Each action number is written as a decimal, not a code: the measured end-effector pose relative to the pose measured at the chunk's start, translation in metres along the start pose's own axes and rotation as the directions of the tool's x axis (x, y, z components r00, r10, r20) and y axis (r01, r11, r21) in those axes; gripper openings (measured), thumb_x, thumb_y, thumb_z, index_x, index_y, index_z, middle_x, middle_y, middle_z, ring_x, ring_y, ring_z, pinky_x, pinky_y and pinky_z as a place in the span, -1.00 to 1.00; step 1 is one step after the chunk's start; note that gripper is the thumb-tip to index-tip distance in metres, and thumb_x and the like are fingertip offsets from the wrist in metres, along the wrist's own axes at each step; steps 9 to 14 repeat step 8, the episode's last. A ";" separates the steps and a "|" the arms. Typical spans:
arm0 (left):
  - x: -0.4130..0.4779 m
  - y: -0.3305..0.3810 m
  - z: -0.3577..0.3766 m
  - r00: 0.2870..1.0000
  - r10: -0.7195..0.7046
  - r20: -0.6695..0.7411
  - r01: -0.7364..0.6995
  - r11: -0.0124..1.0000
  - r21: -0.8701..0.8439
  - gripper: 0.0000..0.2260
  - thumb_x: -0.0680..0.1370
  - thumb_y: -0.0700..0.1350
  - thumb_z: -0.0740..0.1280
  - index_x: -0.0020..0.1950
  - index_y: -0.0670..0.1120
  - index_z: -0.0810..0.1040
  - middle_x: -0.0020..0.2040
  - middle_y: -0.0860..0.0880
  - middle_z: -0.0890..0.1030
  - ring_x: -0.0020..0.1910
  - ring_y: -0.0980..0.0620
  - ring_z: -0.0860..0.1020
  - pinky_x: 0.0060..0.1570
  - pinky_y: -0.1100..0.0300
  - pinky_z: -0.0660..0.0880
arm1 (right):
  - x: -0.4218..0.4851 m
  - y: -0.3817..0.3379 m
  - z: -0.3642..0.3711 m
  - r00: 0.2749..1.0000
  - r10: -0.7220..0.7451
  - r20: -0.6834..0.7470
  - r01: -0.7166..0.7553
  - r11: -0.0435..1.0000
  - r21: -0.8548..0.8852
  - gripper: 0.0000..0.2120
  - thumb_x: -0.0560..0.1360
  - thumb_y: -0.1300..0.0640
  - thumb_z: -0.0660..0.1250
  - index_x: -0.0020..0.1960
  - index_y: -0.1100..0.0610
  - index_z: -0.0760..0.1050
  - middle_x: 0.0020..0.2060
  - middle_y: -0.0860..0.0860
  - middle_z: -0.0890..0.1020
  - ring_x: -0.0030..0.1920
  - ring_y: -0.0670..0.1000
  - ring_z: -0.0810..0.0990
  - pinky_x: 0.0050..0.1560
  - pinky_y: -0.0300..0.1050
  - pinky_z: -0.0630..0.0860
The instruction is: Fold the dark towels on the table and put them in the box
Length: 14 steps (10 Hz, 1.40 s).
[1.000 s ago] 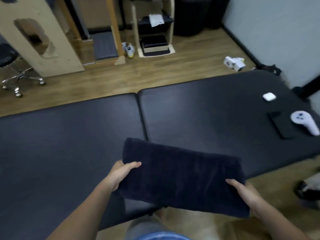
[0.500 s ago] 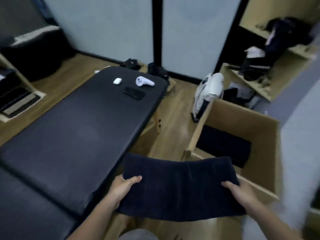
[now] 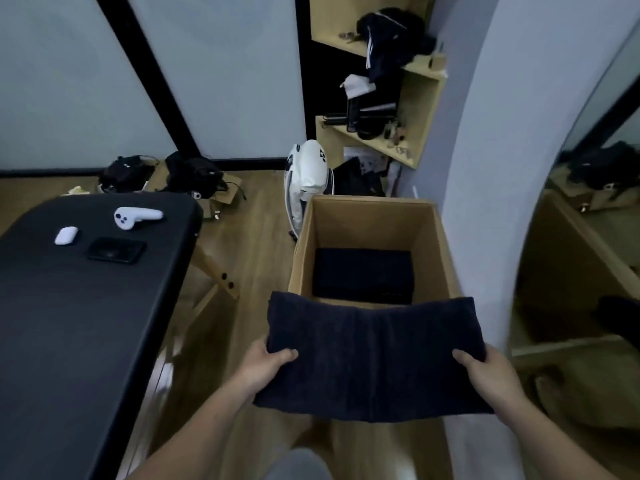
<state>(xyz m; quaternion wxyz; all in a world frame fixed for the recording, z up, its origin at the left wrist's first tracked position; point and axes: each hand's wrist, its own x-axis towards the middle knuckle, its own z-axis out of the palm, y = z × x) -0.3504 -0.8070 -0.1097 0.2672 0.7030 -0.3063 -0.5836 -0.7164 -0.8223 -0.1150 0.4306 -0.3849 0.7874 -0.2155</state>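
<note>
Navy terry cloth makes up the folded towel [image 3: 370,358], which is held in the air as a long rectangle between both hands.

**Hand state.** The left hand [image 3: 266,362] grips the towel's left short edge, thumb on top; the fingers are hidden under the cloth. The right hand [image 3: 485,372] grips the right short edge in the same way. Neither hand is free.

**Governing relation.** The towel's long axis runs from hand to hand. The cardboard box [image 3: 367,220] stands on the floor straight ahead of and below the hands, with its opening facing up. Its near wall is parallel to the towel's long axis. In this view the towel's far edge overlaps the near rim, so the towel appears to be short of the opening, not over it. Both hands look equally near the box, which sits centred between them.

**Box contents.** A stowed towel [image 3: 363,275] lies flat on the bottom, its long axis in the same direction as the held one.

**Assessment.** The step in hand is probably the transfer into the box. Judged from this view, the move needed is forward and then down, with no rotation. The held span looks at least as wide as the opening, so the ends may catch on the side walls.

**Surroundings.** Away to the outside of the left hand, the table [image 3: 69,323] carries a controller [image 3: 135,216], a phone [image 3: 116,250] and an earbud case [image 3: 65,235].
</note>
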 end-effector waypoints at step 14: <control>0.357 0.220 0.070 0.997 0.044 -0.062 -0.003 0.840 0.542 -0.46 0.61 0.00 0.33 0.56 -0.04 0.26 0.44 -0.09 0.46 0.37 -0.12 0.46 0.22 0.12 0.41 | 0.345 -0.193 0.052 0.961 -0.233 -0.150 0.166 0.917 -0.363 -0.42 0.59 -0.03 0.28 0.53 0.11 0.21 0.40 0.16 0.42 0.36 0.22 0.42 0.35 0.15 0.41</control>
